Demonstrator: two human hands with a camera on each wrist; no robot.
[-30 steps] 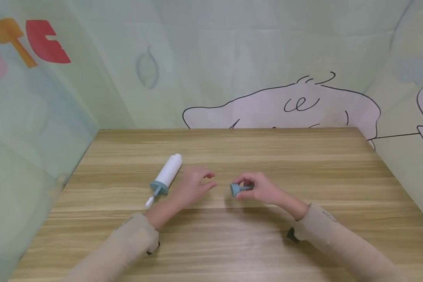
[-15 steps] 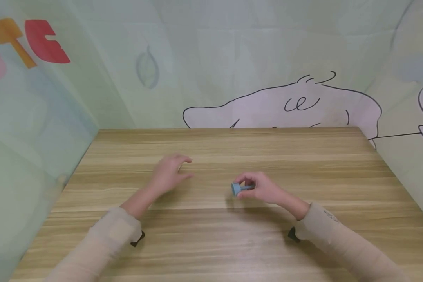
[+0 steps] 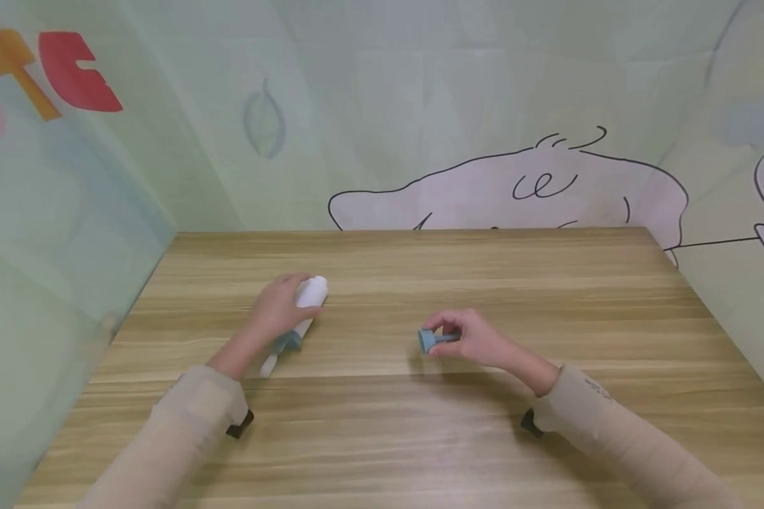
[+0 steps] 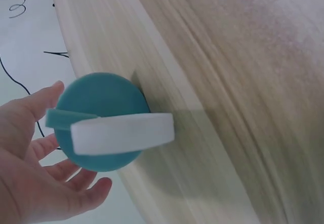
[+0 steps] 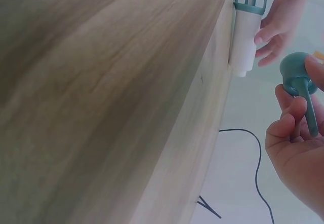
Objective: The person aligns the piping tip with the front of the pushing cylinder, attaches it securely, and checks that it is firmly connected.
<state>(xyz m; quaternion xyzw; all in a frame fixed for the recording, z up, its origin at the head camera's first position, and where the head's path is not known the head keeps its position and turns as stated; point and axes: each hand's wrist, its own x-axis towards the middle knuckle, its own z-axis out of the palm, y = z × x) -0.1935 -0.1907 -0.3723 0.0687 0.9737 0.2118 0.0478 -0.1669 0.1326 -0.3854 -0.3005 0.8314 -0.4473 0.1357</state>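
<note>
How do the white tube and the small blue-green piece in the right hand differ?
Size: the white tube is clearly longer and thicker than the blue-green piece.
Shape: the tube is a cylinder; the piece is a rounded cup with a thin stem.
Pose: the tube lies on the table; the piece is held up in the right hand.
Shared: blue-green colour, on the tube's end cap.

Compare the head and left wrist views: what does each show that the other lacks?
Only the head view shows the right hand pinching a small teal piece, and the white barrel. Only the left wrist view shows the teal flange face-on and the palm of the left hand. Both share the left hand, flange, white handle, table and backdrop.
</note>
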